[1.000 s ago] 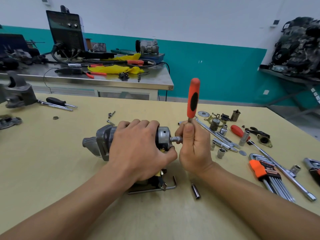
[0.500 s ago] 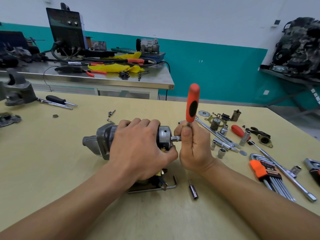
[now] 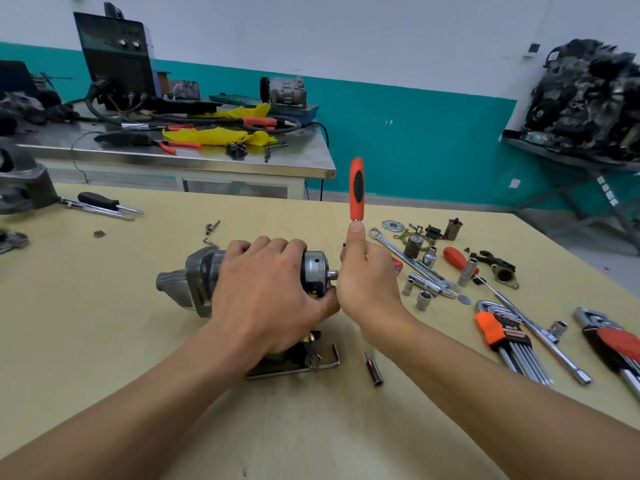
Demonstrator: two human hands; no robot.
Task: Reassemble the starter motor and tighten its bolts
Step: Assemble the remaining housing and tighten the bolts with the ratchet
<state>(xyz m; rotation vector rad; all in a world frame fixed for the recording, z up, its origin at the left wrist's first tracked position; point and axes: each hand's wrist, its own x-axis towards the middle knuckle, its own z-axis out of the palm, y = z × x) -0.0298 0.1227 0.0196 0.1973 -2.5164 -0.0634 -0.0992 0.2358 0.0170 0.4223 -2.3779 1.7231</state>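
Head view. The starter motor (image 3: 199, 278) lies on its side on the table (image 3: 104, 341), beneath the left hand (image 3: 266, 292), whose fingers curl over its casing. The right hand (image 3: 367, 282), just beside the rear cap, grips an upright orange-handled wrench (image 3: 356, 188), thumb extended. The motor appears heavy, rigid, smooth and liable to roll, so it is best clamped mid-casing.

One wide-angle view from the person's head faces forward and down across the counter (image 3: 104, 341), close behind the left hand (image 3: 266, 292) and right hand (image 3: 367, 285) at mid-frame; a far counter (image 3: 298, 157) and wall (image 3: 346, 39) lie well beyond.
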